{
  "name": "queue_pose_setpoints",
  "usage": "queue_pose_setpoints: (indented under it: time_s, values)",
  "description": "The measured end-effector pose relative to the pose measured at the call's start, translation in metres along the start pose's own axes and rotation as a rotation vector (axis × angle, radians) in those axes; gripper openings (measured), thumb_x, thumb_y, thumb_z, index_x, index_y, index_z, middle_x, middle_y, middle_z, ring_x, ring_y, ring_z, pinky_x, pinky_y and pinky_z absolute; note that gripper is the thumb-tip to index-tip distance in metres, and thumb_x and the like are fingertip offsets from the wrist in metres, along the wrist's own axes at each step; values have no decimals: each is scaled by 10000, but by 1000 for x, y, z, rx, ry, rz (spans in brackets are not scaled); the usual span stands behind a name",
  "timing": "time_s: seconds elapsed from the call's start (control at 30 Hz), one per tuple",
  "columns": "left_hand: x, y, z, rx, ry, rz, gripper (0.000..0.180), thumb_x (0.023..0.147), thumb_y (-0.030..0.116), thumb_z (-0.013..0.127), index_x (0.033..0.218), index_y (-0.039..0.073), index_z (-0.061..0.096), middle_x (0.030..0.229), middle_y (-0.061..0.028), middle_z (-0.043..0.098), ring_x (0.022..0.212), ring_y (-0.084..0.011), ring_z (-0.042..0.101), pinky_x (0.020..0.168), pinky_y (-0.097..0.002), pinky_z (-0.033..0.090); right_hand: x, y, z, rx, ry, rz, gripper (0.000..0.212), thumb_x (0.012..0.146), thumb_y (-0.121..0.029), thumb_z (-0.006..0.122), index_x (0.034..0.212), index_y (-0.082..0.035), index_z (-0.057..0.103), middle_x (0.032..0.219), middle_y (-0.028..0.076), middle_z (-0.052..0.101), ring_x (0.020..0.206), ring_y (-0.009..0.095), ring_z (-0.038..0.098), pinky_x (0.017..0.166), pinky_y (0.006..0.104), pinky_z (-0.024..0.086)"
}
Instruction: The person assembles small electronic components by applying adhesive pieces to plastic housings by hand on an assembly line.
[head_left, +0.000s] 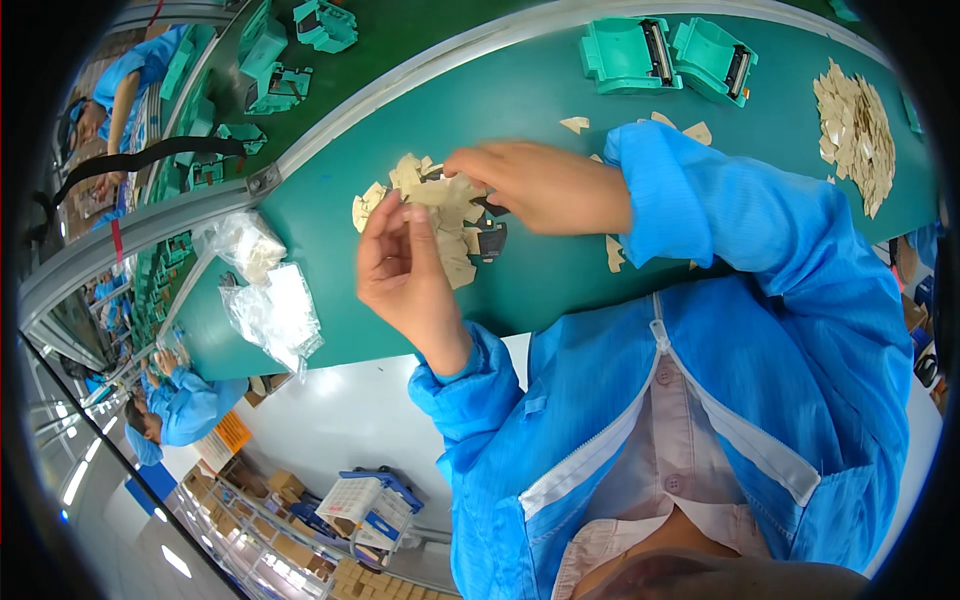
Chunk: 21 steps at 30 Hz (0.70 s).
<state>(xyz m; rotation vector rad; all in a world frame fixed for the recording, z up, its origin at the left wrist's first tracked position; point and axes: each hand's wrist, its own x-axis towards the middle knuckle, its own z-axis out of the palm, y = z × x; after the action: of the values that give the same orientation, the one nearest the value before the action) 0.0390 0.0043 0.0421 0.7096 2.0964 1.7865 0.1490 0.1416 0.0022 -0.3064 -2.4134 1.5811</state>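
Note:
My left hand point(405, 270) is closed in a pinch, thumb against forefinger, at the edge of a thin beige paper-like piece point(447, 200). My right hand point(545, 187) reaches in from the right with its fingers curled over the far side of that piece; what its fingertips grip is hidden. Under and around both hands lies a loose heap of beige pieces point(460, 270). Among them, just below the right hand, is a small black part point(491, 240).
Two teal plastic housings point(625, 55) stand at the back of the green table point(400, 335). A larger beige pile point(855, 135) lies far right, clear plastic bags point(275, 310) at the left. Behind a metal rail point(400, 85) are more teal housings point(325, 25). Co-workers point(190, 405) sit left.

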Motion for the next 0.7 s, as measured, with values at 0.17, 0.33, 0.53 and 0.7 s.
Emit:
queue_pose_setpoints:
  time_s: [0.17, 0.33, 0.53, 0.7]
  values:
    - [-10, 11, 14, -50, -96, -24, 272, 903, -28, 674, 1172, -18, 641, 941, -67, 704, 825, -105, 654, 753, -252, 530, -10, -24, -16, -315, 436, -255, 225, 852, -58, 660, 1071, -60, 612, 995, 98, 600, 917, 314, 577, 803, 396, 472]
    - [-22, 15, 43, -129, -166, -15, 324, 896, -18, 690, 1212, -33, 619, 935, -71, 710, 792, -74, 632, 699, -205, 499, -34, -26, -29, -199, 400, -205, 139, 885, -125, 645, 1008, -61, 633, 957, 93, 617, 889, 307, 604, 766, 404, 492]
    - [-35, 19, 68, -63, -204, 39, 322, 904, -21, 683, 1218, -32, 613, 934, -91, 711, 784, -84, 639, 686, -211, 507, -53, -15, -40, -126, 450, -126, 118, 891, -170, 643, 933, -60, 633, 860, 83, 625, 791, 292, 629, 688, 408, 511]
    - [-44, 23, 85, 70, -230, 210, 354, 899, -51, 675, 1244, -29, 596, 941, -121, 715, 825, -114, 666, 735, -227, 530, -70, -16, -58, -232, 417, -129, 133, 830, -88, 715, 924, -25, 643, 911, 104, 644, 805, 281, 636, 681, 382, 519]
